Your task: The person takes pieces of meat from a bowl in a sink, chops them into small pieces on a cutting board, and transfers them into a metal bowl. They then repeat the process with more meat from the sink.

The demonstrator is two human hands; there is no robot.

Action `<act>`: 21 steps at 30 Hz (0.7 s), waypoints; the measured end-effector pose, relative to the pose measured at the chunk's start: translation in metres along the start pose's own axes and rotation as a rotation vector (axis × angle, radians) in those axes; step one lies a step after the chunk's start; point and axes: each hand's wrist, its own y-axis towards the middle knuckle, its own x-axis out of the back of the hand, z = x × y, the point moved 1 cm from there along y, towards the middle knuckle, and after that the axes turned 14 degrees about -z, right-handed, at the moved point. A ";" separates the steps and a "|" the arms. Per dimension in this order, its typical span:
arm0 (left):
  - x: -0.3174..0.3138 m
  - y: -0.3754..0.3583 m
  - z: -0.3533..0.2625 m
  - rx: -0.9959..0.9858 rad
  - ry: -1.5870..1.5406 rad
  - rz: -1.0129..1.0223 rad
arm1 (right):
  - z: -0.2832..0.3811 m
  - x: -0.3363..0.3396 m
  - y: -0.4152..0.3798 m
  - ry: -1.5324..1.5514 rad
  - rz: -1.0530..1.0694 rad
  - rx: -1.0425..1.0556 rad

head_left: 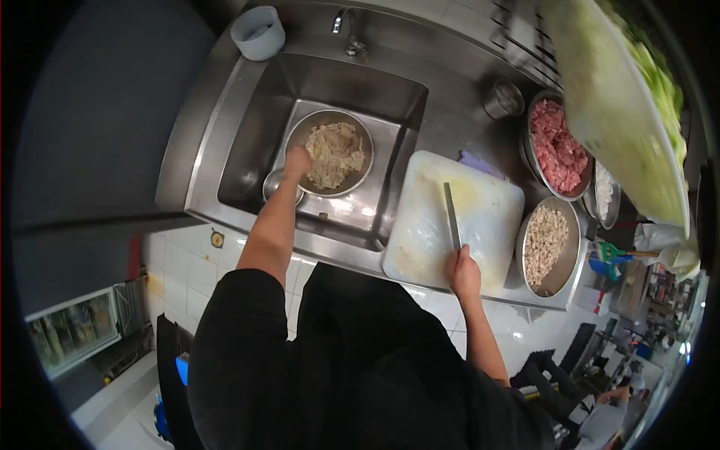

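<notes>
My left hand (298, 162) is closed at the left rim of a metal bowl (367, 163) in the sink; whether it grips the rim cannot be made out. Pale chopped food (334, 154) fills much of that bowl. A smaller metal bowl (271, 184) sits partly beneath my left forearm. On the right, my right hand (463, 271) is wrapped round the handle of a knife (451, 214), whose blade points away from me over the white cutting board (420, 232). Yellowish stains and wet patches mark the board.
Right of the board are bowls of chopped pale food (545, 247), raw meat (556, 146) and white pieces (603, 187). A tray of greens (630, 105) looms upper right. The faucet (352, 34) stands behind the sink. Another person (604, 420) is at lower right.
</notes>
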 end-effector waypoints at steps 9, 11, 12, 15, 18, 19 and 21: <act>-0.105 -0.033 -0.029 0.096 0.013 0.218 | 0.016 0.000 0.004 -0.082 -0.029 -0.112; -0.127 -0.024 -0.022 0.085 -0.015 0.234 | 0.021 0.001 0.002 -0.084 -0.035 -0.141; -0.132 -0.022 -0.018 0.084 -0.037 0.220 | 0.023 0.002 -0.001 -0.096 -0.023 -0.158; -0.126 -0.020 -0.007 0.062 -0.074 0.235 | 0.030 -0.001 0.003 -0.092 -0.068 -0.157; -0.106 -0.013 0.006 0.116 -0.147 0.240 | 0.031 -0.004 0.001 -0.070 -0.074 -0.184; -0.094 -0.010 0.009 0.116 -0.221 0.264 | 0.029 -0.005 0.001 -0.056 -0.088 -0.189; -0.080 0.003 0.017 0.150 -0.358 0.347 | 0.025 -0.008 -0.002 -0.067 -0.111 -0.125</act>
